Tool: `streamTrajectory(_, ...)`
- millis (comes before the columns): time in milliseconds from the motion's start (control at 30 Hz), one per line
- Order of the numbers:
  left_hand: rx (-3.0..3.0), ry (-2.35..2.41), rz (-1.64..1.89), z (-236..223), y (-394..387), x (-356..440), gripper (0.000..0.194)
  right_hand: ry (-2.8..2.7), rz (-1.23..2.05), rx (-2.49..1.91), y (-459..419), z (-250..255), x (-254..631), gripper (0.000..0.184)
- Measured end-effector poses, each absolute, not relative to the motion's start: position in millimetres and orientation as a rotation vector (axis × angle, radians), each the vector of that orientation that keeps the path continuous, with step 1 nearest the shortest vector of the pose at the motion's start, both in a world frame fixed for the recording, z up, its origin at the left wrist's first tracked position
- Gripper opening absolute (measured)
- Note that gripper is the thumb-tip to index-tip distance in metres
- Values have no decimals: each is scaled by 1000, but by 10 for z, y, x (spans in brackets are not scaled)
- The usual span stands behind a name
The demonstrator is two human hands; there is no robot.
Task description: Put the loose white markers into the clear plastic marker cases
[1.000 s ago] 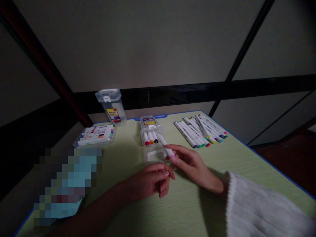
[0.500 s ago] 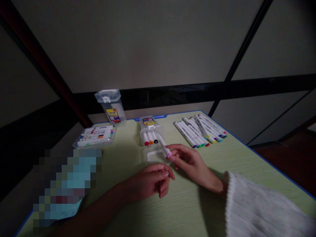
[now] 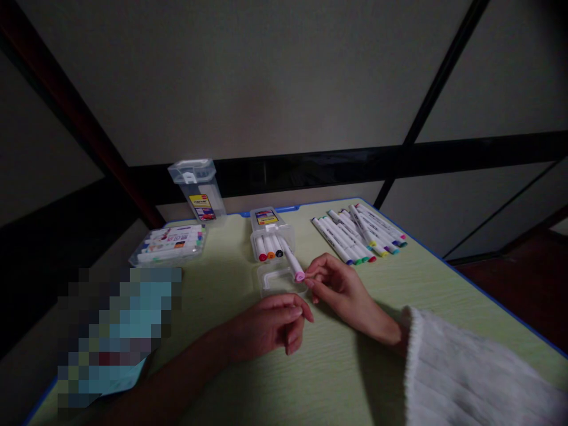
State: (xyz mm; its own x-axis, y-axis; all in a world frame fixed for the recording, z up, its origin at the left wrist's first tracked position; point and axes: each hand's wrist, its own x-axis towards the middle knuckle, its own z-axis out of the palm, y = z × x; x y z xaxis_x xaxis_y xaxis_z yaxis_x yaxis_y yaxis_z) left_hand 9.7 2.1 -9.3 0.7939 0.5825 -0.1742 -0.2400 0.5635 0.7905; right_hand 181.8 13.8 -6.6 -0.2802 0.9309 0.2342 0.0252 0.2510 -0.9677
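A white marker with a pink cap (image 3: 293, 264) leans with its far end in the mouth of a clear plastic marker case (image 3: 289, 229), and its pink end sticks out towards me. My right hand (image 3: 339, 290) pinches that pink end between thumb and fingertips. Beside it in the case lie markers with red, orange and black ends (image 3: 270, 247). The case rests on its side with its lid (image 3: 266, 290) swung open on the table. My left hand (image 3: 275, 325) hovers just in front of the lid, fingers loosely bent and apart, holding nothing.
Several loose white markers (image 3: 359, 234) lie at the back right of the green table (image 3: 328, 367). At the back left stands another clear case (image 3: 199, 189), with a packed marker case (image 3: 171, 244) before it. A blurred pale-blue object (image 3: 128, 337) lies at the left.
The pink marker has gone a little further into the case. My right fingers have slid back to its very end, while my left hand has stayed put.
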Motion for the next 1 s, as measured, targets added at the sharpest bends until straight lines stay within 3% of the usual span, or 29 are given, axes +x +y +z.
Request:
streamTrajectory(300,841,480,502,-79,19,96,23,-1722,1095,-925,76,29,1854,10)
streamTrajectory(1000,842,430,503,-113,28,91,21,-1737,1062,-930,104,27,1856,9)
